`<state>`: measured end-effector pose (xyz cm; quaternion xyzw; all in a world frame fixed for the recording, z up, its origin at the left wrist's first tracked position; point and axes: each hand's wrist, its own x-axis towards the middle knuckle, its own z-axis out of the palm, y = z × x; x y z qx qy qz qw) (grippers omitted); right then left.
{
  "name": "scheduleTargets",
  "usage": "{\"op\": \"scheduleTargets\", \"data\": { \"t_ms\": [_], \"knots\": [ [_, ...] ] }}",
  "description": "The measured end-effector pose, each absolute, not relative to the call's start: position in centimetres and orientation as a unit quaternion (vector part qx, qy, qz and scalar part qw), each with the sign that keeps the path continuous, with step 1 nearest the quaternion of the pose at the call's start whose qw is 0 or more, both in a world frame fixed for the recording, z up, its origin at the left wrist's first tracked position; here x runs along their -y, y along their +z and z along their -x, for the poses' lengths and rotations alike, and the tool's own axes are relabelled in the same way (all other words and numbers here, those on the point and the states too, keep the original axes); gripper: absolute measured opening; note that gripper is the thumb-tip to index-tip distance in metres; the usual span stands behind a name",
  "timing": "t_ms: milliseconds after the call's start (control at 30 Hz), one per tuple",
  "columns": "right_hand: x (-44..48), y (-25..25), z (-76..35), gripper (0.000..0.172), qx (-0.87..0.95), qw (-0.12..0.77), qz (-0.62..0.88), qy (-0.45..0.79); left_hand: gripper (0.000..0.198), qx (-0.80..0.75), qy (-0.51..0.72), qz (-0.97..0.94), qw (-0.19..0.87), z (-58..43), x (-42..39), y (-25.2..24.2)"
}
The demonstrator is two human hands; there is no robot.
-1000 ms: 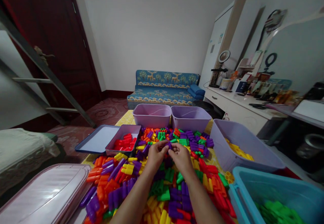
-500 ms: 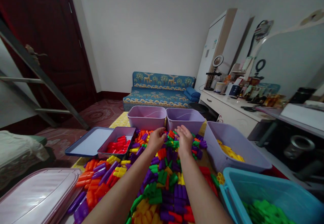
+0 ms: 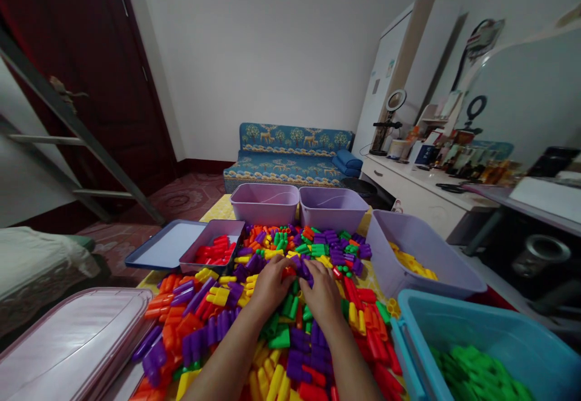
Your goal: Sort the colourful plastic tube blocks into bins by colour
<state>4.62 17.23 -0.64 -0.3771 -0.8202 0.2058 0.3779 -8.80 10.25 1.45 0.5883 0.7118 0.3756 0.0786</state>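
Observation:
A heap of plastic building blocks in red, orange, yellow, green and purple covers the table. My left hand (image 3: 271,283) lies on the middle of the heap, fingers stretched forward over purple blocks (image 3: 297,262), with its thumb apart. Close beside it on the right, my right hand (image 3: 321,292) rests on the same blocks, fingers spread and a little bent. Neither hand visibly grips a block, though my fingertips partly hide the pieces beneath. Green blocks (image 3: 290,305) lie between my wrists, and yellow blocks (image 3: 272,377) nearer to me.
Two lilac bins (image 3: 265,204) stand at the far edge. Another lilac bin (image 3: 379,262) at right holds yellow blocks; a blue bin (image 3: 408,328) holds green ones. At left are a tin (image 3: 193,259) with red blocks, its open lid (image 3: 166,245), and stacked pink lids (image 3: 68,334).
Both hands have moved back toward me, from the far end of the heap by the lilac bins to its middle, and lowered onto the blocks. The view has shifted slightly.

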Motion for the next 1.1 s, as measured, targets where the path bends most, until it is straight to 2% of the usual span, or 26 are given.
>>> {"op": "scheduleTargets", "data": {
  "t_ms": [100,200,333,433,533,600,733,867,967,1100],
  "knots": [
    [-17.1,-0.4,-4.4,0.039,0.82,0.376,0.368,0.226,0.028,-0.708,0.392,-0.58,0.087,9.0,-10.2,1.0],
    [-17.2,-0.1,-4.5,0.032,0.796,0.413,0.354,0.266,0.033,-0.696,0.418,-0.579,0.079,9.1,-10.1,0.7],
    [-17.5,0.0,-4.7,0.021,0.751,0.453,0.352,0.326,0.028,-0.672,0.506,-0.535,0.082,9.4,-10.2,0.4],
    [-17.6,-0.2,-4.6,0.026,0.74,0.444,0.355,0.36,0.028,-0.64,0.605,-0.446,0.158,9.8,-10.6,-0.1],
    [-17.5,-0.5,-4.4,0.043,0.767,0.404,0.343,0.362,0.041,-0.595,0.663,-0.37,0.263,10.3,-11.0,-1.0],
    [-17.3,-0.4,-4.3,0.047,0.783,0.385,0.328,0.362,0.046,-0.595,0.667,-0.361,0.266,10.6,-11.1,-1.4],
    [-17.2,-0.4,-4.1,0.032,0.744,0.418,0.342,0.394,0.042,-0.654,0.615,-0.421,0.131,10.5,-10.7,-1.0],
    [-17.8,-0.8,-4.2,0.035,0.705,0.441,0.359,0.425,0.024,-0.688,0.544,-0.48,0.032,10.1,-9.9,0.8],
    [-18.1,-0.9,-4.5,0.034,0.715,0.442,0.363,0.402,0.02,-0.737,0.462,-0.491,0.042,10.2,-9.1,2.5],
    [-18.1,0.4,-5.4,0.03,0.768,0.416,0.392,0.288,0.021,-0.778,0.262,-0.56,0.111,11.3,-7.6,4.8]
  ]
}}
